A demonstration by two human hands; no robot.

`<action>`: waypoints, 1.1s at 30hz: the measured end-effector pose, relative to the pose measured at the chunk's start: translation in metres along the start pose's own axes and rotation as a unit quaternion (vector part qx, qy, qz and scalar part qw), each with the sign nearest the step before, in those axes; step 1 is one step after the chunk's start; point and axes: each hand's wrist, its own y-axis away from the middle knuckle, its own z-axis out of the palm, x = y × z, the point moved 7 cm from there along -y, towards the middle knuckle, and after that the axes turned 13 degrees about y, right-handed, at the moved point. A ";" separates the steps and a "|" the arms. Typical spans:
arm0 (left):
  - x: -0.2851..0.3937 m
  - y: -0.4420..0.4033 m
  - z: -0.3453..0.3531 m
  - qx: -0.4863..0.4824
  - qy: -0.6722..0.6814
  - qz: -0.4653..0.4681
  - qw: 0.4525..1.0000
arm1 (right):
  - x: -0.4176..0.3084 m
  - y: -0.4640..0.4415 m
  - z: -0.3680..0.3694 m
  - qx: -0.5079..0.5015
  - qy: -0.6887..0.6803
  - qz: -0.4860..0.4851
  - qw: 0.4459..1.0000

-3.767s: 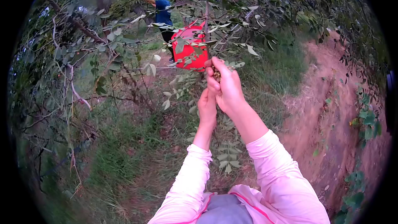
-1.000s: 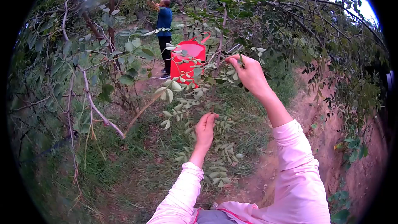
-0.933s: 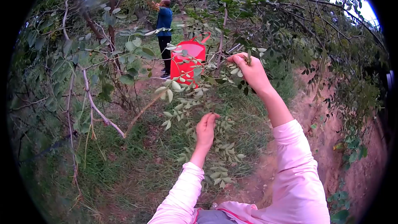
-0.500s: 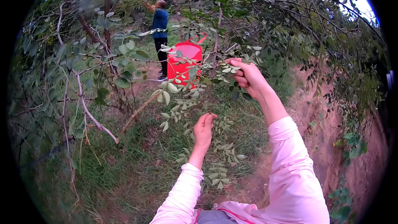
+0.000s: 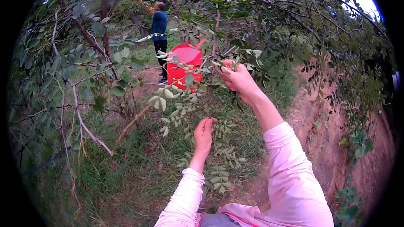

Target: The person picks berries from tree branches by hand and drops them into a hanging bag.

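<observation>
From here I see the person's left hand (image 5: pixel 204 132) with thumb and fingers narrowed to a pinch, apparently on the lower end of a thin stem (image 5: pixel 215 42) that rises past the right fingers. The right hand (image 5: pixel 240 79) is higher up, its fingers bunched at the leaves beside that stem; whether they are closed on anything I can't tell. Leaflets (image 5: pixel 219 178) droop below the left fingers.

I'd judge the step to be steadying the stem low while working among its leaves above. The next move seems to call for a firm left pinch and careful right fingertips, sparing the thin stem.

Just left of the right fingers, behind the leaves, is a red container (image 5: pixel 179 69) with a strap; its contents are hidden from me. Farther beyond it, another person (image 5: pixel 159 27) reaches up into the branches.
</observation>
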 end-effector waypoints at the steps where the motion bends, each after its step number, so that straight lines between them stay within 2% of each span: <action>1: -0.001 0.000 -0.001 -0.002 -0.005 -0.001 1.000 | 0.001 0.000 0.000 0.011 -0.002 -0.002 1.000; 8: -0.001 0.000 -0.007 -0.009 0.000 0.007 1.000 | -0.009 0.003 0.000 0.029 -0.023 -0.005 0.999; 11: 0.000 -0.001 -0.005 -0.004 -0.009 0.016 1.000 | -0.003 -0.012 -0.011 0.099 0.116 -0.046 0.987; 14: 0.002 0.000 -0.002 0.000 -0.012 0.022 1.000 | -0.017 -0.009 -0.017 0.165 0.320 -0.144 0.922; 17: 0.001 0.000 -0.005 -0.006 -0.013 0.009 1.000 | -0.039 0.010 -0.010 0.193 0.491 -0.149 0.837; 23: 0.006 0.001 -0.006 -0.010 -0.032 0.021 0.999 | -0.047 0.017 -0.004 0.173 0.588 -0.198 0.765; 26: 0.008 -0.001 -0.011 -0.021 -0.035 0.020 0.999 | -0.056 0.023 -0.005 0.170 0.584 -0.229 0.760; 29: 0.012 -0.002 -0.013 -0.027 -0.054 0.022 0.998 | -0.057 0.015 -0.014 0.113 0.503 -0.179 0.838; 32: 0.019 -0.005 -0.014 -0.016 -0.055 0.019 0.998 | -0.035 0.004 -0.026 0.030 0.366 -0.060 0.928; 33: 0.021 -0.006 -0.016 -0.007 -0.046 0.013 0.999 | -0.038 0.024 -0.014 -0.060 0.208 -0.013 0.976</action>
